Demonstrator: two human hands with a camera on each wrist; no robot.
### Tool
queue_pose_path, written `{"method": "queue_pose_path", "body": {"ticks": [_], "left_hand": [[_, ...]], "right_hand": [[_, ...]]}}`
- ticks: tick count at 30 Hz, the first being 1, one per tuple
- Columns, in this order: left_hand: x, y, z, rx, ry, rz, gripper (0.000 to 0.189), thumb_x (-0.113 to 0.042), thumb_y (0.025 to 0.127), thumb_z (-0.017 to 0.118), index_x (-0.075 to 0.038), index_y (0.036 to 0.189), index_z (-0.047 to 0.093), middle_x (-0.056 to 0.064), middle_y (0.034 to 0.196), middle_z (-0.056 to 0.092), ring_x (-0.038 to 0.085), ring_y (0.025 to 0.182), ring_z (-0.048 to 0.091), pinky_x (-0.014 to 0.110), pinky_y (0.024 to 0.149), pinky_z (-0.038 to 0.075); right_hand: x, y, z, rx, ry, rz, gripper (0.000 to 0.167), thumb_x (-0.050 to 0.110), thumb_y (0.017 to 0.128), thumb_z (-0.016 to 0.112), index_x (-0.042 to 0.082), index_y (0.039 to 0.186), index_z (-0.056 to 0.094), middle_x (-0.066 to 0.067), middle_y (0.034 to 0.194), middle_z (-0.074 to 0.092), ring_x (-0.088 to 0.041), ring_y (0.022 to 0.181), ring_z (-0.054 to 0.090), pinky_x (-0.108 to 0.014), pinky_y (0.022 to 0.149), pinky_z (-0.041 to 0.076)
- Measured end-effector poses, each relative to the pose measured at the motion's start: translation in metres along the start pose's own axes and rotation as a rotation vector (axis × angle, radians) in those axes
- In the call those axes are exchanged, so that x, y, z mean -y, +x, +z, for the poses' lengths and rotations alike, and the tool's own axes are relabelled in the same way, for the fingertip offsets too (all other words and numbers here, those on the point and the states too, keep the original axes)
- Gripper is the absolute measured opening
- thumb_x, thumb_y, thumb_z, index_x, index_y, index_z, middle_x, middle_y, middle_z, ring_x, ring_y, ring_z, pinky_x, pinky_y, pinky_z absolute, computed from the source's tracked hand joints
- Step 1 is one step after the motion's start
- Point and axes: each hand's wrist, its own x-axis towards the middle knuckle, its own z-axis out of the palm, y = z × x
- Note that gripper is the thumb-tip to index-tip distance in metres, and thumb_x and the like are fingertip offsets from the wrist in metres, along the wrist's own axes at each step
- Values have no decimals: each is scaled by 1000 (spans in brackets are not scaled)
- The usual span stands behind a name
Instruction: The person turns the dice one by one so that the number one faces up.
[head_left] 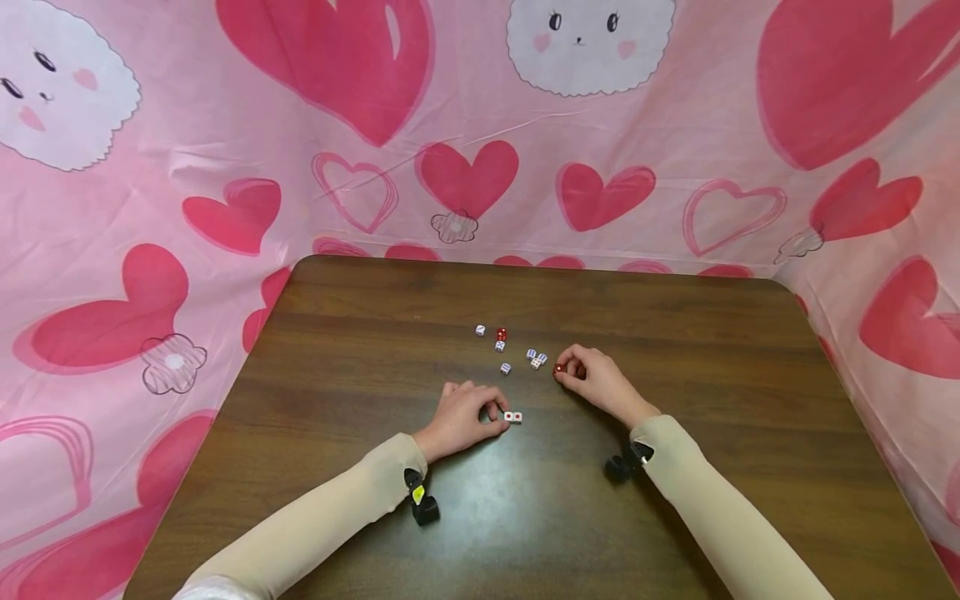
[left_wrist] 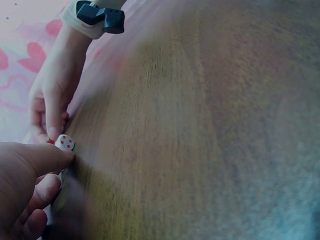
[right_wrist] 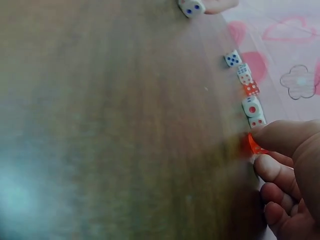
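Note:
Two white dice [head_left: 517, 417], each with one red pip on top, stand side by side near the table's middle. My left hand [head_left: 467, 421] pinches the left one of this pair between thumb and fingers. In the left wrist view, that white die [left_wrist: 65, 142] shows red pips by the thumb tip. Farther right, my right hand [head_left: 600, 382] holds a red translucent die [head_left: 558, 368] between thumb and forefinger. The right wrist view has this red die [right_wrist: 256, 145] partly covered by the fingers. Just left of it, several white dice [head_left: 536, 362] sit in a tight cluster.
Farther back, another red die [head_left: 502, 334] stands against a white die [head_left: 500, 346]. Single white dice lie to the left [head_left: 480, 330] and nearer me [head_left: 506, 368]. The brown wooden table [head_left: 360, 333] meets a pink heart-patterned cloth [head_left: 525, 200] at its back and sides.

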Motion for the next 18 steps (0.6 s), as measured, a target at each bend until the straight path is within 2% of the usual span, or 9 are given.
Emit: {"method": "queue_pose_path", "body": {"ticks": [12,18], "left_hand": [[-2,-1,-1,2,-5,-4,17,-30,88,83,-24,99,71,-16,80,63,7,76,43,39,85,30],[-2,-1,-1,-12,-3,3,17,-30,88,83,-24,98,72,-14,80,63,8,76,44,39,85,30]], "right_hand": [[11,-16,5,50,-23,20,15,15,93,79,13,101,67,7,79,57,-14,79,50,-35,75,41],[19,-23,9,55,-61,-21,15,17,92,80,16,100,67,11,77,57,-13,77,49,-34,75,40]]}}
